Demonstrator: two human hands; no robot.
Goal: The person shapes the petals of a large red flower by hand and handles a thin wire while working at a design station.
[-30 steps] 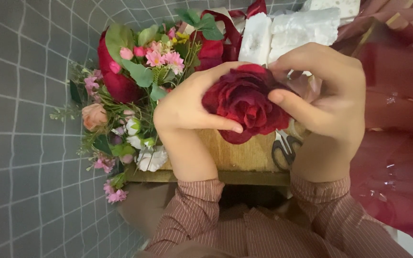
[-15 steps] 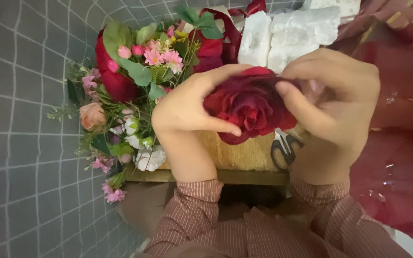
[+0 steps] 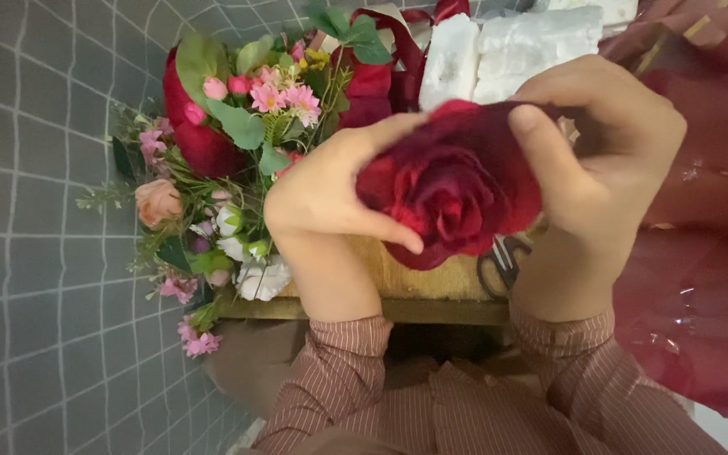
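Step in hand: both hands cup a dark red rose point(image 3: 452, 190) and seem to be working its petals; I judge this to be shaping the bloom.
Doing it well: keep the grip light, let the thumbs press the outer petals only, and keep the spiralled centre untouched so that it holds its form.
Left hand point(image 3: 330, 190): curled around the rose's left side, thumb laid across the lower petals, fingers hidden behind the bloom.
Right hand point(image 3: 600, 160): closed on the rose's right side, thumb pressing the upper petals, fingers wrapped over the top.
Where the rose is: held in the air between the two hands, above the near edge of the surface point(image 3: 431, 282).
Rose material: soft and matt, velvety, deep red with darker edges; whether it is cloth or real I cannot tell.
Bouquet point(image 3: 221, 168): lies at the surface's left edge, overhanging it; mixed pink, white and peach blooms with broad green leaves and thin sprigs.
Scissors point(image 3: 499, 261): grey looped handles show just under the rose, near the right hand's wrist.
White blocks point(image 3: 516, 46): rough, crumbly-looking slabs at the far edge.
Red wrap point(image 3: 701, 278): glossy, translucent sheet at the right, creased and reflecting light.
Sleeves point(image 3: 339, 371): thin-striped reddish cloth, buttoned cuffs.
Floor point(image 3: 35, 253): grey square tiles with pale joints.
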